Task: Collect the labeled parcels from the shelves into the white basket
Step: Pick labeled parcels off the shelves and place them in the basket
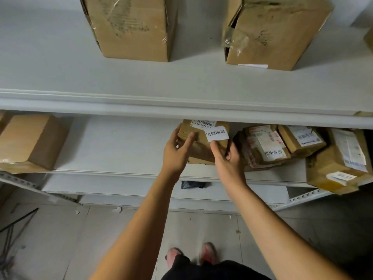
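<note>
White shelf [121, 146] lined with cardboard boxes [30, 142], labeled parcel [201, 144] gripped between left hand [176, 153] and right hand [229, 163], fingers [189, 138] of both curled around its sides.

**Two hands hold a box**

The left hand [177, 152] and the right hand [229, 161] hold a small brown box [201, 147] on the middle shelf [121, 146]. The box has white labels [217, 133]. More labeled parcels [268, 148] lie just to its right. A plain box [30, 142] sits far to the left. Two big boxes [131, 27] stand on the top shelf [181, 83].
</note>
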